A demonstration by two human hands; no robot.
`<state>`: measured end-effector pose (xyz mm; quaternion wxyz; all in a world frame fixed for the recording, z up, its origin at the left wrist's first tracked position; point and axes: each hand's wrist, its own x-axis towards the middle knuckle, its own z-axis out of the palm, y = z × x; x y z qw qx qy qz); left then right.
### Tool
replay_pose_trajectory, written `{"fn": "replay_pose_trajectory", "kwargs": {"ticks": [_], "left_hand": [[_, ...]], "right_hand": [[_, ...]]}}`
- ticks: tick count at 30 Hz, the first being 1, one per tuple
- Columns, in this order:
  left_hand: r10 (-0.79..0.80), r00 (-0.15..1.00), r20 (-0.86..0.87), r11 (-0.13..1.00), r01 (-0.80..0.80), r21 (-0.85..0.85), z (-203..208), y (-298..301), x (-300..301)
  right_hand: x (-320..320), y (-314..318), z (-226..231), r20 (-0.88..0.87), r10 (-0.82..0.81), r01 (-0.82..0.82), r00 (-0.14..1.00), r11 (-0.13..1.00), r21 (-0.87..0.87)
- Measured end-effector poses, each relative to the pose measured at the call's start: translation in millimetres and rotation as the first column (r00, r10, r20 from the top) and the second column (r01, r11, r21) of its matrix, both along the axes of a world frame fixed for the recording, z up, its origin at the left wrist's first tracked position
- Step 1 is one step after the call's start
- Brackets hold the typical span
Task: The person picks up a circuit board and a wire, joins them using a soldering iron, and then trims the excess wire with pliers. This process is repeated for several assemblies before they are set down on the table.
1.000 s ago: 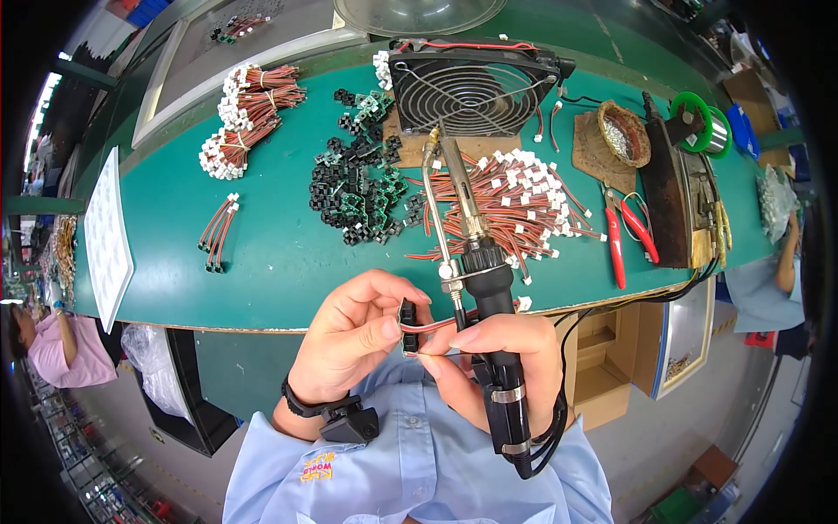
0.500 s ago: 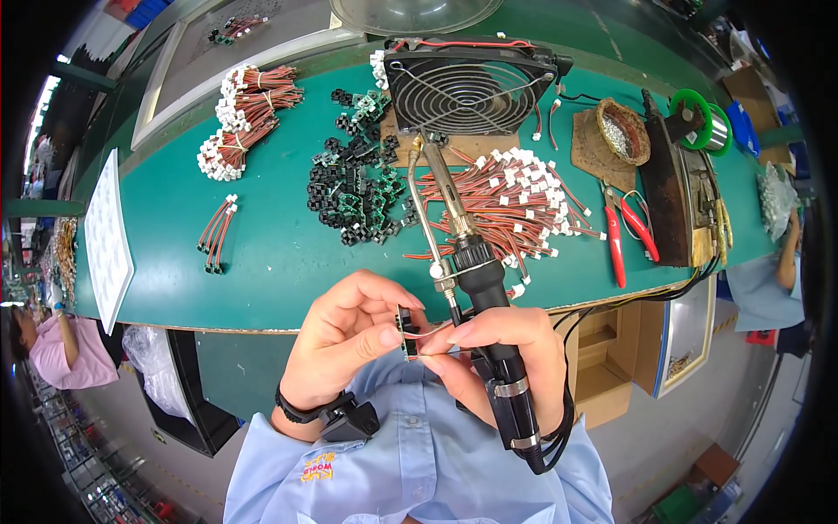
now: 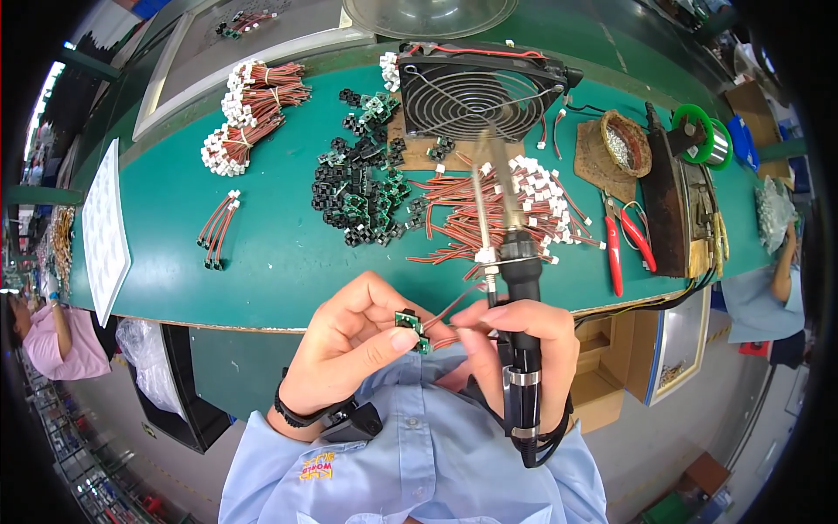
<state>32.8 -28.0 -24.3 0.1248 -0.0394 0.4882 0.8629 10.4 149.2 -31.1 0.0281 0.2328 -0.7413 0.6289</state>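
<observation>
My left hand (image 3: 353, 349) pinches a small green circuit board (image 3: 408, 320) between thumb and fingers, just in front of the table edge. Red and dark wires (image 3: 447, 341) run from beside the board to the fingertips of my right hand (image 3: 532, 341). That hand is wrapped round the black handle of a soldering iron (image 3: 522, 279) with a thin metal feed tube alongside; its tip points away from me and is motion-blurred. Beyond the hands lie a heap of black-and-green circuit boards (image 3: 353, 196) and a spread of red-and-black wires with white connectors (image 3: 497, 205).
A black fan (image 3: 476, 96) stands at the back. Bundled wires (image 3: 253, 105) and a few loose cables (image 3: 220, 229) lie left, near a white tray (image 3: 106, 236). Red-handled pliers (image 3: 615, 253), a round tin (image 3: 624, 144) and a solder spool (image 3: 698, 135) are right. Co-workers stand at both sides.
The soldering iron has swung to the right, its tip now away from the fan's lower left corner. The circuit board has turned, showing more of its green face.
</observation>
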Motion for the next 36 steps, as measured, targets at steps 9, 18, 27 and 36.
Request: {"fn": "replay_pose_trajectory", "kwargs": {"ticks": [9, 18, 27, 36], "left_hand": [[0.298, 0.95, -0.094, 0.942, -0.309, -0.135, -14.7, -1.4, -6.7], [0.317, 0.94, -0.128, 0.921, -0.338, -0.196, -13.5, -1.8, -9.0], [0.286, 0.925, -0.249, 0.865, -0.361, -0.349, -17.4, -4.6, -8.6], [0.267, 0.923, -0.278, 0.834, -0.365, -0.413, -18.0, -5.7, -7.2]], "right_hand": [[14.2, 27.0, -10.7, -0.279, -0.284, 0.292, 0.917, 0.956, -0.014], [22.9, 39.2, -9.3, -0.302, 0.074, 0.021, 0.951, 0.954, 0.298], [21.1, 36.6, -7.1, -0.262, 0.088, -0.006, 0.961, 0.955, 0.297], [22.0, 38.1, -5.6, -0.267, 0.101, -0.011, 0.958, 0.947, 0.321]]}}
